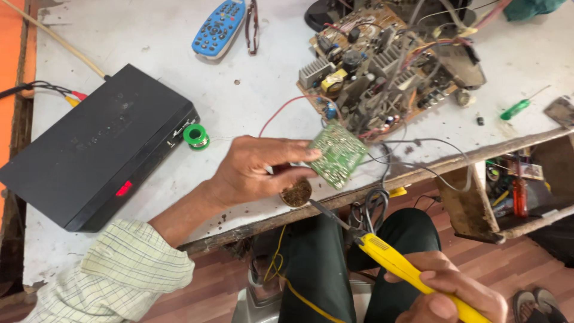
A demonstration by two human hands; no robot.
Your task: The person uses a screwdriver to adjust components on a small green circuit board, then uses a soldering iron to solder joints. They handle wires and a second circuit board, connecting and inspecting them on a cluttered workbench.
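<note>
Holding the small green circuit board (338,154) tilted just above the flux tin (297,193), the left hand (254,167) should keep steady while the right hand (445,293), gripping the yellow soldering iron (394,266), dips only its tip.

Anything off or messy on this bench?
Yes. The white table is stained and chipped along its front edge. The big circuit board lies bare, wires trailing over the edge. The flux tin sits right at the lip.
</note>
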